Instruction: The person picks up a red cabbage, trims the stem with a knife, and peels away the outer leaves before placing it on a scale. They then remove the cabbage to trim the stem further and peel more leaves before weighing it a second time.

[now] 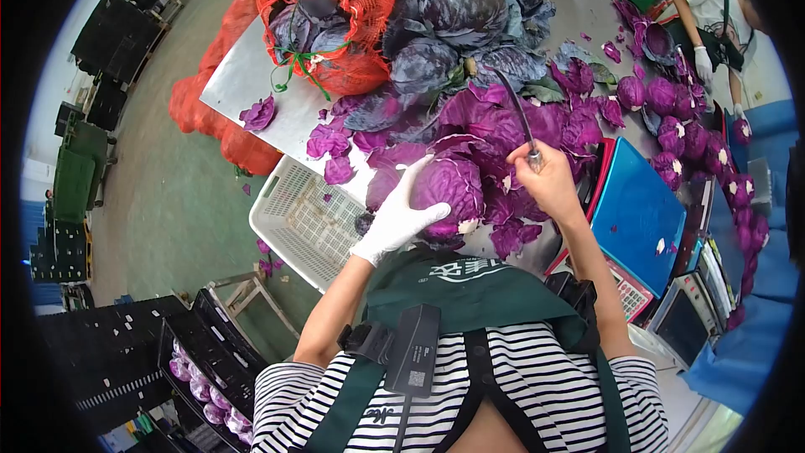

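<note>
My left hand, in a white glove, grips a purple cabbage from its left side, with the thumb across its near face. A pale cut stem shows low on the head. In my bare right hand is a curved knife, its handle in my closed fingers and its dark blade pointing up and away. The blade stands apart from the held cabbage. Loose purple leaves lie around both hands, and untrimmed dark cabbages are heaped beyond them.
A red mesh bag of cabbages sits on the metal table's far left. Below the table edge stands a white plastic crate. A blue panel and a keypad device are at right. Trimmed cabbages lie near another person's gloved hand.
</note>
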The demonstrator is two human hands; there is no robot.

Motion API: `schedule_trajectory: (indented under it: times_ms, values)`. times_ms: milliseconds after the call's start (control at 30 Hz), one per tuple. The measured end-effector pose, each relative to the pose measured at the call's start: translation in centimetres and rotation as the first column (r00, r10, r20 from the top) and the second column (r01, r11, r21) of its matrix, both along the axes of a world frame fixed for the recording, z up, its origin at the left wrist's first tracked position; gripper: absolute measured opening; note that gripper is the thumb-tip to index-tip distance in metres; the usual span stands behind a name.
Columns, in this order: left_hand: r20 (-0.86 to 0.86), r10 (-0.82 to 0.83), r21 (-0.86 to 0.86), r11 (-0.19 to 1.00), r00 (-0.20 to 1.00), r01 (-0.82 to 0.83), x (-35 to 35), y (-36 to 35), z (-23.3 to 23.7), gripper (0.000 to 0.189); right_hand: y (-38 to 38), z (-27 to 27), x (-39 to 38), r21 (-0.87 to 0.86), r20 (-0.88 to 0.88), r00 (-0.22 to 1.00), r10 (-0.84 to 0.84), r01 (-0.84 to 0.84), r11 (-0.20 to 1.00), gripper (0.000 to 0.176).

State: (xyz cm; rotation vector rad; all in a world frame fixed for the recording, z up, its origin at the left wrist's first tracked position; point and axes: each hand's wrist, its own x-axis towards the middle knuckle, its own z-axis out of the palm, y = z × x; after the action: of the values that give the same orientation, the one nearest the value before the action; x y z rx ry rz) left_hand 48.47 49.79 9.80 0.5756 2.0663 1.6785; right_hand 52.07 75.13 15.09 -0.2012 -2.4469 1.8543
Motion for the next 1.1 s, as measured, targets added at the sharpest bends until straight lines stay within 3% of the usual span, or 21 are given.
schedule_trajectory:
  times_ms: [100, 133, 167, 233, 267, 300, 367, 400, 600, 633, 700, 767, 833, 900, 967, 1033, 1100]
  values:
    - [0.110, 0.046, 0.014, 0.999, 0.993, -0.048, 0.0, 0.1, 0.5, 0.085, -1.0, 0.9, 0.8, 0.195, 0.035, 0.990, 0.138, -0.142, 0.970, 0.030]
    - [0.110, 0.046, 0.014, 0.999, 0.993, -0.048, 0.0, 0.0, 0.4, 0.085, -1.9, 2.3, 1.3, 0.251, 0.190, 0.966, 0.173, -0.218, 0.943, 0.046]
    - [0.075, 0.038, 0.009, 0.999, 0.996, -0.039, 0.0, 0.1, 0.2, 0.086, -2.7, 1.3, 1.8, 0.290, 0.159, 0.970, 0.186, -0.226, 0.930, 0.048]
    - [0.044, 0.031, 0.005, 1.000, 0.999, -0.031, 0.1, 0.2, 0.1, 0.086, -3.6, -0.6, 2.2, 0.325, 0.141, 0.978, 0.156, -0.194, 0.925, 0.046]
    - [0.054, 0.029, 0.014, 0.999, 0.998, -0.029, 0.2, 0.2, 0.4, 0.086, -3.3, -1.9, 2.1, 0.351, 0.007, 0.983, 0.185, -0.175, 0.920, 0.041]
    - [0.062, 0.027, 0.021, 0.999, 0.998, -0.028, 0.2, 0.2, 0.5, 0.087, -3.1, -1.5, 2.0, 0.346, 0.008, 0.982, 0.187, -0.178, 0.921, 0.041]
    - [0.075, 0.029, 0.029, 0.999, 0.997, -0.031, 0.3, 0.2, 0.5, 0.086, -2.6, -0.5, 1.7, 0.104, 0.268, 0.935, 0.231, -0.267, 0.958, 0.037]
    - [0.086, 0.031, 0.045, 0.998, 0.996, -0.035, 0.3, 0.3, 0.6, 0.086, -2.5, -1.1, 1.7, -0.039, 0.250, 0.937, 0.243, -0.242, 0.970, 0.032]
    - [0.088, 0.025, 0.028, 0.999, 0.996, -0.028, 0.6, 0.3, 0.7, 0.089, -1.9, -1.1, 1.3, -0.128, 0.267, 0.919, 0.291, -0.266, 0.955, 0.022]
    - [0.088, 0.028, 0.029, 0.999, 0.996, -0.030, 0.7, 0.4, 0.7, 0.089, -1.9, -1.0, 1.2, -0.127, 0.267, 0.918, 0.294, -0.268, 0.955, 0.022]
    - [0.096, 0.040, 0.023, 0.999, 0.995, -0.042, 0.8, 0.6, 0.7, 0.089, -1.8, -0.5, 0.9, 0.168, 0.173, 0.948, 0.269, -0.297, 0.940, 0.020]
    - [0.097, 0.016, 0.016, 1.000, 0.995, -0.018, 0.9, 0.3, 0.9, 0.090, -0.7, 1.7, 0.1, 0.129, 0.294, 0.951, 0.100, -0.143, 0.981, 0.020]
    - [0.100, -0.017, 0.009, 1.000, 0.995, 0.016, 1.2, 0.2, 1.1, 0.091, 0.8, 1.8, -0.9, 0.258, 0.258, 0.962, 0.086, -0.154, 0.954, 0.021]
    - [0.050, -0.017, -0.053, 0.998, 0.999, 0.020, 1.1, 0.7, 1.4, 0.092, 0.7, 2.2, -0.9, 0.127, 0.344, 0.922, 0.179, -0.235, 0.964, 0.022]
    - [0.089, 0.006, 0.030, 1.000, 0.996, -0.009, 1.3, 0.6, 1.4, 0.096, 0.8, 2.9, -1.2, 0.085, 0.315, 0.932, 0.181, -0.218, 0.972, 0.021]
    - [-0.092, 0.144, -0.156, 0.975, 0.985, -0.157, 2.0, 0.4, 3.6, 0.102, 0.1, 4.1, -1.1, 0.031, 0.290, 0.938, 0.189, -0.207, 0.978, 0.021]
    - [-0.169, 0.209, -0.159, 0.959, 0.963, -0.236, 3.1, 1.6, 3.7, 0.111, -1.0, 5.8, -1.0, -0.124, 0.321, 0.908, 0.270, -0.242, 0.962, 0.018]
